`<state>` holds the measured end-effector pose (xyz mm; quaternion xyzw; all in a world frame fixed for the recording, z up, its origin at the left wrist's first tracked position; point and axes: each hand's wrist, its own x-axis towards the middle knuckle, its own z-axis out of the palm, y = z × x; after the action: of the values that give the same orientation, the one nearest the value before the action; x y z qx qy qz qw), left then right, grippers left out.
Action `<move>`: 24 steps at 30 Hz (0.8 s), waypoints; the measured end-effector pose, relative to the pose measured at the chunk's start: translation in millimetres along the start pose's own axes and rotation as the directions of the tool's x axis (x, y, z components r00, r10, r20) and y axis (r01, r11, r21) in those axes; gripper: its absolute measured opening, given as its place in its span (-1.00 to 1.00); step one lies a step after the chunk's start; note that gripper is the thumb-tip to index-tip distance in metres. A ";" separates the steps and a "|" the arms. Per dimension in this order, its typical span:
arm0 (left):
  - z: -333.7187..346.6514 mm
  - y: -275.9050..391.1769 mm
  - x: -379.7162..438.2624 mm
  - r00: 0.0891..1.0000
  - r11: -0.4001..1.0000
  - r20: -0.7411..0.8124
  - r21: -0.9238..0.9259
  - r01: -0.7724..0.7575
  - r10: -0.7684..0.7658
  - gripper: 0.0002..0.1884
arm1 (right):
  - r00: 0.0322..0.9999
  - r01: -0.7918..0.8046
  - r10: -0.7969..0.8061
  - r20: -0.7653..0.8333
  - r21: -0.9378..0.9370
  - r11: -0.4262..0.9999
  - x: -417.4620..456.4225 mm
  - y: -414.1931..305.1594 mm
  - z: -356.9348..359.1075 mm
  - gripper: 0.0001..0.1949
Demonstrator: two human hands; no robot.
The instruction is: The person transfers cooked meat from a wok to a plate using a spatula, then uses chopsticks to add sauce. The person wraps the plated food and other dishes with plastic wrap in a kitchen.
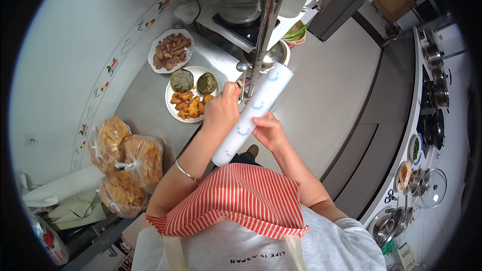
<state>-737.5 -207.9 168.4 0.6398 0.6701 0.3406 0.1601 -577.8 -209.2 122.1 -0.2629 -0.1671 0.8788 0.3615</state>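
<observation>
My right hand (pixel 269 131) holds a long white roll (pixel 251 118) printed with pale blue smile shapes, its thumb lying on the near side. The roll slants from my apron up to the right. Against its left side is my left hand (pixel 223 107), fingers curled; what lies inside them is hidden. Just beyond that hand is a thin metal rod with a round knob (pixel 242 66). To its left, a white plate (pixel 169 108) carries two dark green round cakes (pixel 182 80) and golden fried pieces (pixel 191 106). Behind it stands a bowl (pixel 152 60) of brown cooked meat pieces (pixel 171 51).
A metal shelf post (pixel 266 30) rises just past the roll. Beyond it, a glass pot (pixel 240 3) sits on a black electric cooker (pixel 241 30). Knotted plastic bags (pixel 130 165) of brown food lie at left. Pans and bowls line the right counter (pixel 408 131).
</observation>
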 end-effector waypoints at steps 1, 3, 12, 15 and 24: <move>-3.3 -1.8 5.7 0.998 0.999 -0.048 0.026 -0.030 0.032 -0.92 | 1.000 -0.005 0.005 0.014 -0.010 1.000 2.5 -1.0 -1.0 -0.43; -8.7 0.1 16.0 0.990 0.994 -0.095 0.030 -0.106 0.108 -0.91 | 0.998 0.029 -0.033 0.048 0.085 0.996 6.1 -5.2 4.4 -0.43; -35.1 -3.5 36.3 0.992 0.996 -0.129 0.093 -0.003 0.015 -0.88 | 0.947 -0.087 -0.010 0.322 0.285 0.955 24.2 -8.1 15.5 -0.21; -39.5 -4.4 33.4 0.985 0.989 -0.099 -0.063 0.132 -0.138 -0.85 | 0.943 -0.120 -0.074 0.324 0.540 0.833 26.5 5.8 22.9 -0.28; -64.7 -71.2 0.4 0.689 0.507 0.330 -0.490 0.709 -0.645 -0.55 | 0.950 -0.123 -0.070 0.305 0.569 0.813 28.4 3.9 32.8 -0.40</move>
<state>-832.9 -220.2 167.8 0.2611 0.7179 0.4046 0.5027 -616.1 -194.7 136.9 -0.0004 0.0579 0.9228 0.3809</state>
